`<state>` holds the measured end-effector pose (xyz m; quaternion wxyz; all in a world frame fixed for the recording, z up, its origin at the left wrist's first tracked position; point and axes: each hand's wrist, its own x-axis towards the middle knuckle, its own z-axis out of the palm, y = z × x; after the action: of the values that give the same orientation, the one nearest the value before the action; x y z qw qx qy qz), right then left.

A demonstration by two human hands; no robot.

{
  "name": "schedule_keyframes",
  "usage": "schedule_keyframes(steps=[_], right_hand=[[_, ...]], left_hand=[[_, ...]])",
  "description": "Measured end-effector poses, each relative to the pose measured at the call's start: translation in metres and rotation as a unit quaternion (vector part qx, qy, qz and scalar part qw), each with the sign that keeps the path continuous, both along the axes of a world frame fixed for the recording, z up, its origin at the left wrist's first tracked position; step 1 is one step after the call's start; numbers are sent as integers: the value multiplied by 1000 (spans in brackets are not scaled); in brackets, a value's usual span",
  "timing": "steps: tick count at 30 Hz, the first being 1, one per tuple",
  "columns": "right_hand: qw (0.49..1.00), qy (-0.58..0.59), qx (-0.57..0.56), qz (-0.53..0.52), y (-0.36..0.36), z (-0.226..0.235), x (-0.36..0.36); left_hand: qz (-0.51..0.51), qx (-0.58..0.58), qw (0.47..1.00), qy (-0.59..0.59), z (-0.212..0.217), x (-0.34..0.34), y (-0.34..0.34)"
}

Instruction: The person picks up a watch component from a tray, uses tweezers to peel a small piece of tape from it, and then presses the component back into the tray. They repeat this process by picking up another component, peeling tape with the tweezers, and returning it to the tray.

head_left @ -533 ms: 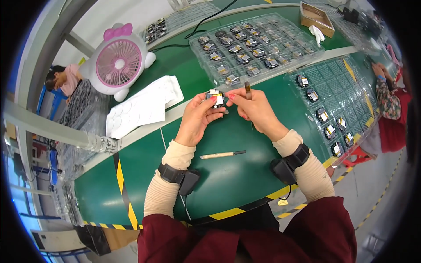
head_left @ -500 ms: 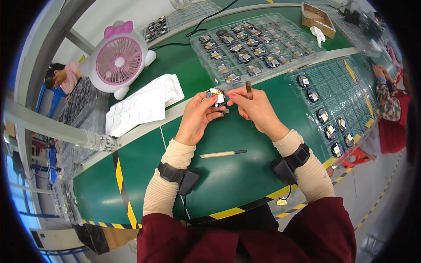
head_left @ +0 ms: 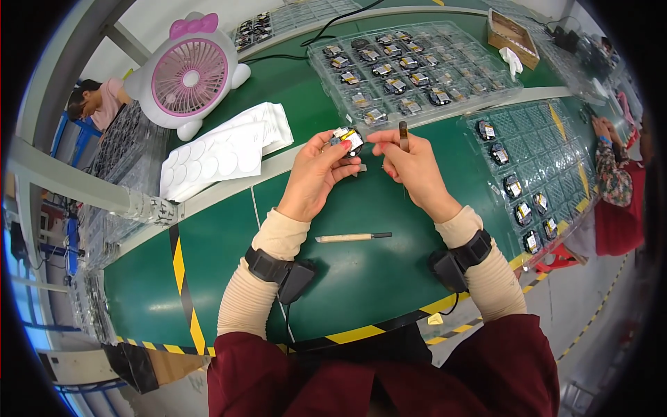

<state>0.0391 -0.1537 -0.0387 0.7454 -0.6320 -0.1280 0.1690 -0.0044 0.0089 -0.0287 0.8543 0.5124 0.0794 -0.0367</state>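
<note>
My left hand (head_left: pixel 316 170) grips a small round black electronic module (head_left: pixel 349 141) between thumb and fingers. The module has a white and yellow label on its upper face. A small greyish piece (head_left: pixel 361 168) shows at the lower fingertips of that hand; its kind is unclear. My right hand (head_left: pixel 415 167) is just right of the module, curled around brown tweezers (head_left: pixel 404 137), whose flat end sticks up above the fingers. Its index finger points left, close to the module; contact cannot be made out. A pen-like tool with a pale handle (head_left: pixel 354 237) lies on the green table between my forearms.
Clear trays with similar modules stand at the back (head_left: pixel 417 73) and right (head_left: pixel 517 174). White sheets with circles (head_left: pixel 215 156) lie left, by a pink and white fan (head_left: pixel 187 76). A wooden box (head_left: pixel 513 38) is far right. Other people sit left and right.
The view has shifted slightly. My right index finger now stretches out straighter toward the module, and the tweezers stand more upright. The left hand still holds the module, turned a little.
</note>
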Motion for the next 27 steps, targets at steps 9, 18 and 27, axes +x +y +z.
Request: schedule_keyframes(steps=[9, 18, 27], right_hand=[[1000, -8, 8, -5, 0, 7, -3], [997, 65, 25, 38, -6, 17, -1], [998, 13, -6, 69, -7, 21, -5]], left_hand=[[-28, 20, 999, -23, -2, -2, -2], [-37, 64, 995, -64, 4, -4, -2], [-26, 142, 985, -97, 9, -6, -6]])
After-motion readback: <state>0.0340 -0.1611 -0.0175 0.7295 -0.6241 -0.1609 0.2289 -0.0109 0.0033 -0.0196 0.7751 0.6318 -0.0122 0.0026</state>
